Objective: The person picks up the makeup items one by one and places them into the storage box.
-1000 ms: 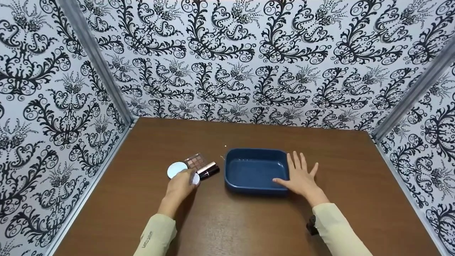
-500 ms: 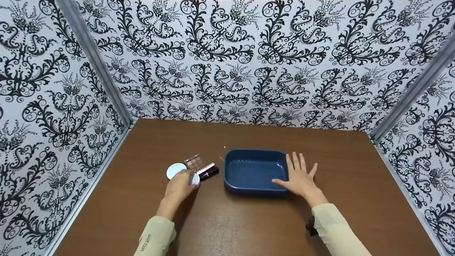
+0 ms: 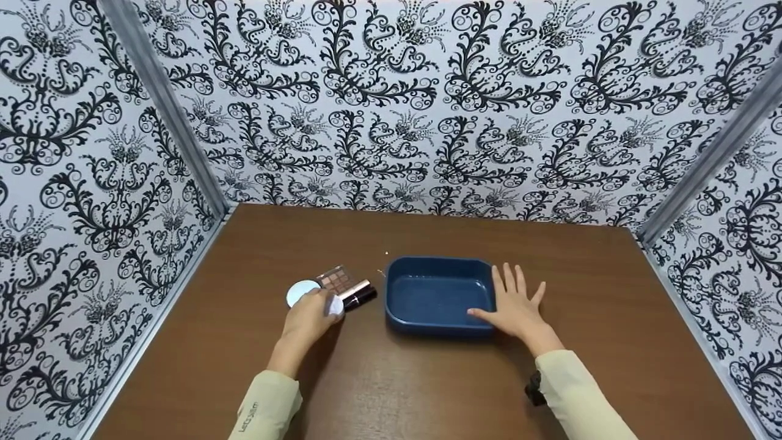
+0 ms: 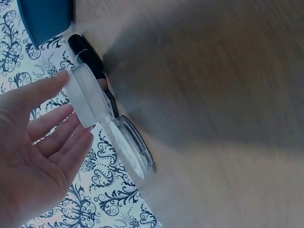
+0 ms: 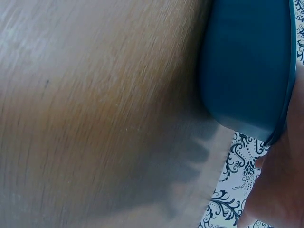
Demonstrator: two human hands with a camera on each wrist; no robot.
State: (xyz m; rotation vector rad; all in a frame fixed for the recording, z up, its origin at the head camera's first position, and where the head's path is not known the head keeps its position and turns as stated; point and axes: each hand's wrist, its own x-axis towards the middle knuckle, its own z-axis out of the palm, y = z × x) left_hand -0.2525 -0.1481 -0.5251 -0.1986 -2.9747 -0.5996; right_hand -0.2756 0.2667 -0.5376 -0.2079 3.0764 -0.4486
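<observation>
In the head view my left hand (image 3: pixel 310 315) holds a small white round jar (image 3: pixel 336 307) by its edges. The left wrist view shows the thumb on one side of the jar (image 4: pixel 88 95) and the fingers on the other. Close by lie a pale round compact (image 3: pixel 300 290), an eyeshadow palette (image 3: pixel 336 279), a pink-and-black tube (image 3: pixel 355 289) and a black tube (image 3: pixel 361 297). My right hand (image 3: pixel 516 308) rests on the right end of a blue rectangular dish (image 3: pixel 437 329), its fingers spread straight and its thumb over the rim. The dish holds nothing.
Everything stands on a brown wooden table (image 3: pixel 391 391). Patterned black-and-white panels (image 3: pixel 391 122) rise at the back and both sides. A dark object (image 3: pixel 535 388) sits at the right sleeve's cuff.
</observation>
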